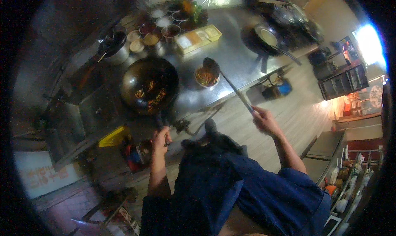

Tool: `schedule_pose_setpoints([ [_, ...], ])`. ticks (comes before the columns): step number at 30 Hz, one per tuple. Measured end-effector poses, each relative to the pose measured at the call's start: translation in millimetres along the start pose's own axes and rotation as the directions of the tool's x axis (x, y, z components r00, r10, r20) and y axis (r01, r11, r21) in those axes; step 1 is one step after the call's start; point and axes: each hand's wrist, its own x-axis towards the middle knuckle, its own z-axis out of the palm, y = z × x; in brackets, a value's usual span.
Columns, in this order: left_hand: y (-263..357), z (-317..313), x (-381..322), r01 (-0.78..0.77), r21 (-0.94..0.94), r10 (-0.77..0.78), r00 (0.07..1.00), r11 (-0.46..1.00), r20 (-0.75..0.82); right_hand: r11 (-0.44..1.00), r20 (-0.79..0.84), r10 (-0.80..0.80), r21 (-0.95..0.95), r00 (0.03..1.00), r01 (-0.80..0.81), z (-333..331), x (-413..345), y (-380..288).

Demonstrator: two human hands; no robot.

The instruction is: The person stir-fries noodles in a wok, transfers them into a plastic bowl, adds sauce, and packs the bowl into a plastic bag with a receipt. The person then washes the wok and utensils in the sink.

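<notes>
My left hand (161, 139) grips the handle of a dark wok (145, 72). Strips of cooked food (154, 93) lie in the lower part of its bowl. My right hand (265, 120) is closed around the long metal handle of a ladle (211, 64). The ladle's dark bowl is over the far side of a round container (208, 83), which is filled with similar mixed strips. Whether the ladle touches the food is hard to tell. The container stands on the steel counter (229, 56), right of the wok.
A yellow seasoning box (199, 39) with several compartments sits behind the container, near several round condiment pots (151, 38). A metal pot (116, 50) with utensils is at the left. Farther right, a second pan (269, 35) rests on the counter. Shelves (349, 180) stand at right.
</notes>
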Motion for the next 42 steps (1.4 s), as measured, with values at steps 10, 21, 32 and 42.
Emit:
schedule_pose_setpoints([
  [10, -4, -5, 0, 0.034, -0.037, -0.035, 0.999, 0.999, -0.009, 0.958, -0.187, -0.154, -0.268, 0.970, 0.101, 13, 0, 21],
  [21, -4, -3, 0, -0.006, 0.058, 0.009, 0.999, 0.998, -0.050, 0.930, -0.249, -0.203, -0.353, 0.947, 0.107, 24, -2, 39],
  [32, -22, -13, 14, 0.030, -0.076, -0.030, 1.000, 0.997, 0.000, 0.965, -0.097, -0.019, 0.259, 0.995, 0.044, 21, -6, 28],
  [42, -25, -3, 21, 0.257, -0.279, -0.241, 0.966, 0.925, 0.090, 0.994, 0.269, -0.107, 0.061, 0.957, 0.094, 99, 38, -24],
])
